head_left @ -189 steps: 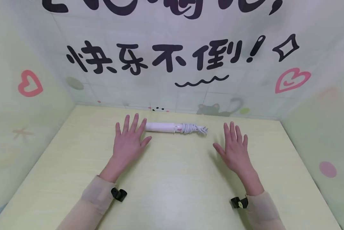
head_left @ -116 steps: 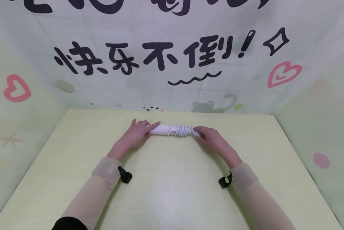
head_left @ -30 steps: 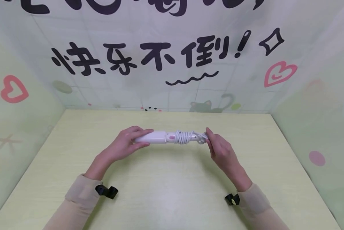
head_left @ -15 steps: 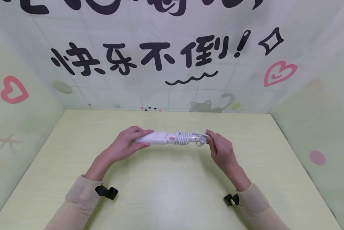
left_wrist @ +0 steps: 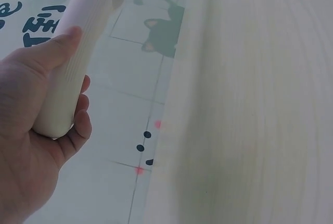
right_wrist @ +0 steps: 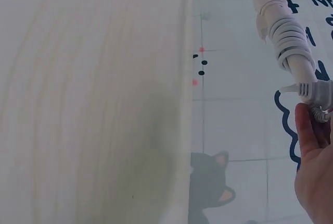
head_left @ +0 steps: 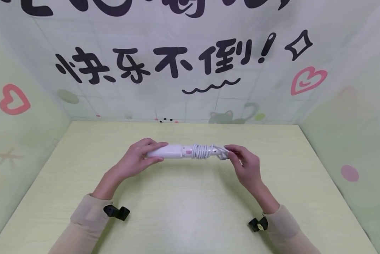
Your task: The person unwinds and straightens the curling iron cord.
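Observation:
A white hair styling iron (head_left: 166, 151) is held level above the table, its grey-white power cord (head_left: 201, 151) wound round the slimmer handle. My left hand (head_left: 131, 162) grips the wide left end, with the thumb on one side and fingers curled round the other, as the left wrist view also shows. At the handle's right end, my right hand (head_left: 247, 165) pinches the cord near the plug. In the right wrist view the plug (right_wrist: 312, 91) lies against the handle end with its prongs pointing left, and the fingertips are just below it. Part of the right hand is cut off there.
A pale wood-grain table (head_left: 186, 211) spreads below the hands. Behind it hangs a printed backdrop (head_left: 145, 98) with black lettering and a grey cat, and side panels (head_left: 368, 148) stand at left and right.
Both hands went from lying open to holding the iron. It came up off the table and nearer. Lately the right fingers have shifted on the cord end, while the left grip stayed put.

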Tool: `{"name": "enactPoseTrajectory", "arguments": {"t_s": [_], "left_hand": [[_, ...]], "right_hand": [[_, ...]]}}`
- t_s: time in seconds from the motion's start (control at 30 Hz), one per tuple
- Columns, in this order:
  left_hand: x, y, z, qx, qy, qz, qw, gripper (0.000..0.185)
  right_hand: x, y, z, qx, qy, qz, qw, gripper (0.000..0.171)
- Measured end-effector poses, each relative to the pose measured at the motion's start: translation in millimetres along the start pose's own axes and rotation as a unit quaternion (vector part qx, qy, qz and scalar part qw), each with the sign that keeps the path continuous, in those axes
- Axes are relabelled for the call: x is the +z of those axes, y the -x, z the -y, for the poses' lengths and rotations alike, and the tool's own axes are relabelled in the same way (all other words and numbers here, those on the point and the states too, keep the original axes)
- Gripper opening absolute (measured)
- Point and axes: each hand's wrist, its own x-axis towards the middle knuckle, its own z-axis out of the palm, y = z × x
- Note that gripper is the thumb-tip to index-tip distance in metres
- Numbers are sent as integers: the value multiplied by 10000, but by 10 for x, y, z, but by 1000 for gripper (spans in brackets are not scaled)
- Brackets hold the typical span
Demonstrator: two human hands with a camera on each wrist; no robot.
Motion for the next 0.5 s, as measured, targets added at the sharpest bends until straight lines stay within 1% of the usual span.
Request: {"name": "enactPoseTrajectory", "arguments": {"t_s": [0.03,0.1,0.13,0.2,0.27,0.4,0.43,0.5], "left_hand": [[0,-1,-3,3,22,-21,10000,49],[-2,-6,-9,30,53,-78,10000,49],[-3,-9,-11,42,75,-107,9999,49],[1,-15,-12,72,101,-153,9998,49],[9,-21,-10,96,136,-175,9997,48],[28,-29,-8,108,130,-201,9997,48],[29,-31,-10,98,129,-208,9997,48],[32,-30,-14,69,119,-202,9997,48]], "right_hand": [[-5,7,21,433,-342,7,9985,17],[-11,13,61,1251,-836,4,9886,24],[-12,8,82,1611,-1014,-22,9817,25],[-12,-7,117,2212,-1122,-94,9687,24],[-6,-24,141,2687,-1234,-209,9551,24],[0,-45,159,3479,-1624,-409,9225,31],[-2,-47,162,3616,-1705,-418,9156,33],[-9,-45,164,3816,-1724,-419,9071,34]]}}
